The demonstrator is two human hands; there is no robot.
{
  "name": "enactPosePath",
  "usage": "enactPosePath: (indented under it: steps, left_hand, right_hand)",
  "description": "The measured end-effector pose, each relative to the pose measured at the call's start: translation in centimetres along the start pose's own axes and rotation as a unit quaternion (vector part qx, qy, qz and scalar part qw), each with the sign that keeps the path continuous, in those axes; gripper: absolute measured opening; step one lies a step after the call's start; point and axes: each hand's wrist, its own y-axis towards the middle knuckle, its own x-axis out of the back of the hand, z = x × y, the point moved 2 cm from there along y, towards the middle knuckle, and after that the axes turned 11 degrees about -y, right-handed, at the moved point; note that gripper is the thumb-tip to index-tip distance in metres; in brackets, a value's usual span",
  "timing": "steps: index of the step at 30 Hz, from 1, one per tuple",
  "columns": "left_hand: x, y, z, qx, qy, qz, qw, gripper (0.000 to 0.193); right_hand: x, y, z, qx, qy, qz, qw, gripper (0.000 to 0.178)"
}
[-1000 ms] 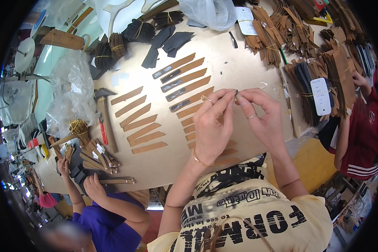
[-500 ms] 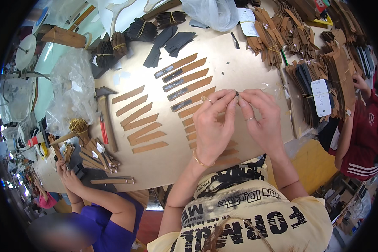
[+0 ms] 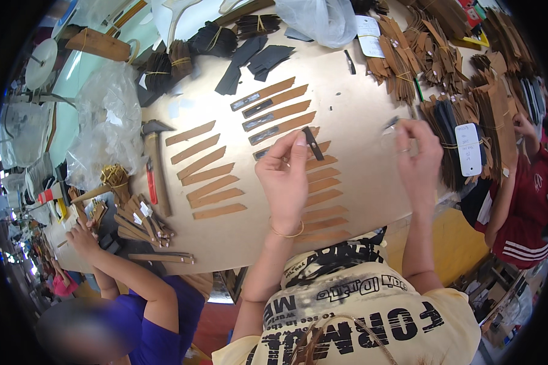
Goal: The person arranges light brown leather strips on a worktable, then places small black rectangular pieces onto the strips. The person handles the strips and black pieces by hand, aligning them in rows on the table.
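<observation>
My left hand (image 3: pixel 284 173) pinches a small dark strip (image 3: pixel 313 145) with a little hole in it, holding it above the middle column of tan leather strips (image 3: pixel 323 186). Several upper leather strips there carry dark or shiny inlays (image 3: pixel 262 121) at their left ends. Off to the right, my right hand (image 3: pixel 419 152) is blurred, its fingertips pinched together by a small greyish scrap (image 3: pixel 391 123) that I cannot make out clearly. A second column of plain leather strips (image 3: pixel 208 159) lies to the left.
A hammer (image 3: pixel 155 158) and a red-handled tool (image 3: pixel 151 182) lie left of the strips. Bundled brown pieces (image 3: pixel 402 67) and dark bundles (image 3: pixel 216 38) line the far side. A clear plastic bag (image 3: pixel 106 128) sits at left. Co-workers in purple (image 3: pixel 158 316) and red (image 3: pixel 523 213) flank the table.
My hands were together at a small dark piece; now they are apart. The left keeps the dark strip and has moved slightly left and down; the right has swung out to the right.
</observation>
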Motion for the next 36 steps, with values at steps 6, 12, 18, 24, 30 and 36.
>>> enactPosePath:
  steps: [6, 12, 18, 24, 30, 36]
  left_hand:
    - [1.3, -1.4, -0.5, 0.033, -0.012, 0.018, 0.999, 0.018]
    - [3.4, -3.7, -1.0, -0.075, 0.046, 0.188, 0.978, 0.009]
    - [6.6, -4.1, -0.6, 0.01, -0.079, 0.109, 0.991, 0.017]
    - [7.9, -4.0, -1.5, 0.12, 0.019, 0.028, 0.992, 0.014]
    - [8.2, -2.5, -0.2, 0.073, 0.12, -0.058, 0.988, 0.012]
    - [7.4, -1.1, 0.4, -0.008, 0.258, -0.1, 0.961, 0.01]
  right_hand:
    - [-0.5, -0.6, -0.3, -0.117, 0.045, 0.116, 0.985, 0.024]
    - [-2.9, -4.4, 5.6, -0.171, 0.563, 0.489, 0.644, 0.025]
    - [-3.9, -5.0, 8.5, -0.154, 0.541, 0.416, 0.715, 0.022]
    - [-4.5, -3.7, 9.8, 0.019, 0.353, 0.373, 0.858, 0.025]
    - [-7.7, -2.8, 9.1, -0.021, 0.339, 0.367, 0.866, 0.028]
    - [-9.1, -3.1, 9.6, -0.01, 0.269, 0.292, 0.918, 0.027]
